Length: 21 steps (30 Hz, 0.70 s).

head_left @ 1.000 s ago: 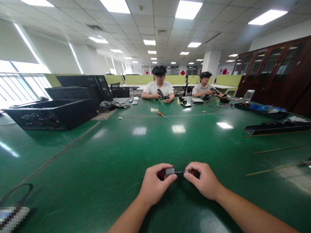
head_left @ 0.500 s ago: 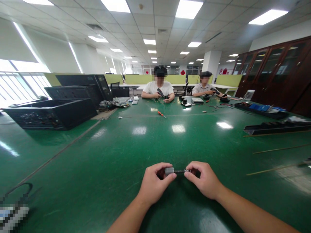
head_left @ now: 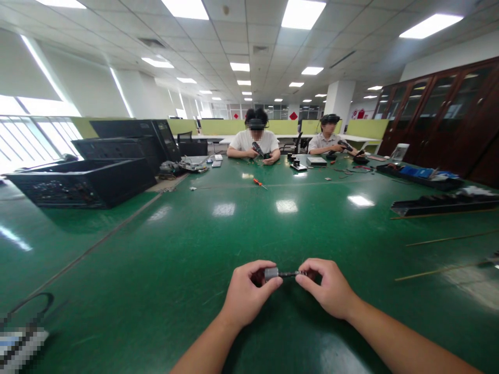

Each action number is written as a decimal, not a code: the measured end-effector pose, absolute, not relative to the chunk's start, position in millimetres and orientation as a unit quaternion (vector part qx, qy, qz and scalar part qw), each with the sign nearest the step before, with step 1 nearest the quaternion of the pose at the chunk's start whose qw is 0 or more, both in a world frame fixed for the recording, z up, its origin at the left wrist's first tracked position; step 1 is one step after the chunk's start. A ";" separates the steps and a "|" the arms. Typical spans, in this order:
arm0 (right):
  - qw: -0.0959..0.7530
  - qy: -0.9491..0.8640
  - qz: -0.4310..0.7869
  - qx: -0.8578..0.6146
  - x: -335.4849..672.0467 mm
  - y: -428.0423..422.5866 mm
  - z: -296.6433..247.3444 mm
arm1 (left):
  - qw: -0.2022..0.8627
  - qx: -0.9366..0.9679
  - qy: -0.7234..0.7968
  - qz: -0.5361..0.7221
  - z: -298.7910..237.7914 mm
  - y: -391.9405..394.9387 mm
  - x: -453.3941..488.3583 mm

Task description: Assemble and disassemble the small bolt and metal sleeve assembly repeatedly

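Note:
My left hand (head_left: pixel 245 296) is closed around a small grey metal cylinder (head_left: pixel 272 273), pinching it between thumb and forefinger just above the green table (head_left: pixel 163 259). A thin dark shaft (head_left: pixel 288 274) sticks out of the cylinder to the right. My right hand (head_left: pixel 326 288) pinches the far end of that shaft. Both hands sit close together near the table's front edge, with the forearms reaching in from the bottom of the view.
Black computer cases (head_left: pixel 89 176) stand at the left. A red-handled screwdriver (head_left: pixel 258 183) lies mid-table. Two people (head_left: pixel 255 140) sit at the far end with tools. Black trays (head_left: pixel 440 203) and thin rods (head_left: pixel 444 240) lie at the right. A cable (head_left: pixel 27 306) loops at the lower left.
Both hands have shifted very slightly away from me with the part held between them; the grip looks the same.

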State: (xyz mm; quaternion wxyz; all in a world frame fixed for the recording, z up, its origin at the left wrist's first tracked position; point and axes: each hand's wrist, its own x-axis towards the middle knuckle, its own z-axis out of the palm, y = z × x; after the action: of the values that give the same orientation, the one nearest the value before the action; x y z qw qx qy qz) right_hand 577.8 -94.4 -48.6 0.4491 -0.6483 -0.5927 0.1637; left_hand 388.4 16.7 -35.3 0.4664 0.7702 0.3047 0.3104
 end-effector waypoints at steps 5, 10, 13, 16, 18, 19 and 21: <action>0.448 -0.593 0.161 -0.650 576.9 -95.4 -48.5 | 0.465 0.771 0.305 0.310 -36.1 16.8 388.6; 0.453 -0.587 0.156 -0.652 577.2 -96.6 -48.0 | 0.477 0.764 0.305 0.308 -38.5 18.9 387.8; 0.464 -0.576 0.153 -0.655 578.3 -95.8 -47.9 | 0.493 0.752 0.306 0.311 -39.8 21.0 387.5; 0.474 -0.571 0.157 -0.651 579.0 -94.5 -48.8 | 0.493 0.750 0.313 0.311 -40.4 21.9 388.1; 0.477 -0.573 0.168 -0.645 579.0 -93.5 -50.4 | 0.487 0.756 0.311 0.308 -40.8 21.8 388.5; 0.480 -0.573 0.179 -0.640 579.0 -92.9 -51.5 | 0.484 0.759 0.309 0.307 -41.3 21.9 388.6; 0.498 -0.563 0.208 -0.626 579.1 -91.1 -53.9 | 0.472 0.766 0.304 0.314 -42.5 22.6 388.2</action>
State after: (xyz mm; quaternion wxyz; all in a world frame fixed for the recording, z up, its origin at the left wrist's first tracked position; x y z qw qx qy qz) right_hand 579.1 -91.1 -53.9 0.4982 -0.6258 -0.5629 0.2084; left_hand 388.2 22.6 -42.5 0.4716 0.7659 0.3041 0.3140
